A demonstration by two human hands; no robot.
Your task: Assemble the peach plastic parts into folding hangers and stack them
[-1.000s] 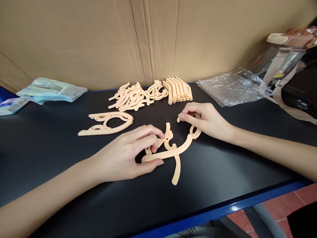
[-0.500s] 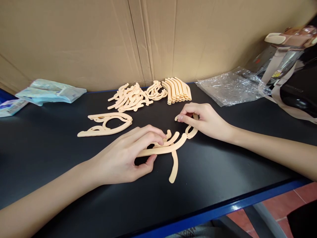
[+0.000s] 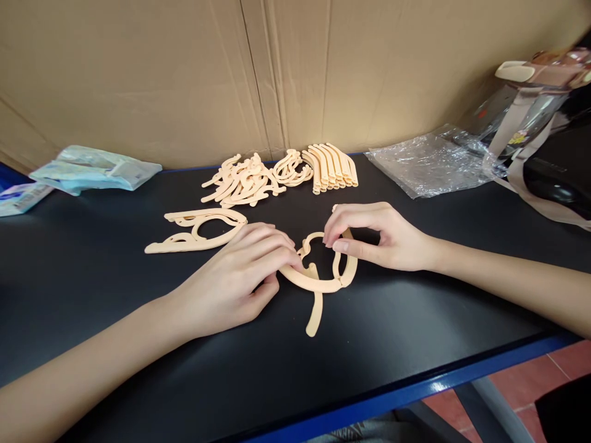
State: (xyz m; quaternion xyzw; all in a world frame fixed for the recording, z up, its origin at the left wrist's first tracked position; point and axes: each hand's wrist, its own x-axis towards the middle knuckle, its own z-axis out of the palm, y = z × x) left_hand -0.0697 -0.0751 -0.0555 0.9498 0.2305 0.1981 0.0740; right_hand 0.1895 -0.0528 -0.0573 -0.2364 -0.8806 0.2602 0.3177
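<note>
Gripping a pale-peach, curved, jointed plastic frame (image 3: pixel 318 285) between both hands, one end in the curled left hand (image 3: pixel 244 277), the other in the bent right hand (image 3: pixel 376 237). Having a matching V-shaped plastic piece (image 3: pixel 172 247) just beyond the left hand, plus a heap of loose peach plastic parts (image 3: pixel 249 183) farther out.

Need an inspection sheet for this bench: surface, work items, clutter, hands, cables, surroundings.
Surface: black tabletop, blue edge.
Work items: jointed beige piece crossed with loose curved strip; folded piece at left; loose pile and tidy stack behind.
Clutter: blue-white packets at left; clear plastic bag at right.
Hands: left hand at the jointed beige piece's left side; right hand at its right; grips partly hidden.
Cables: nothing seen.
Surroundings: cardboard behind; strapped clear bottle at right; red floor tiles below.
</note>
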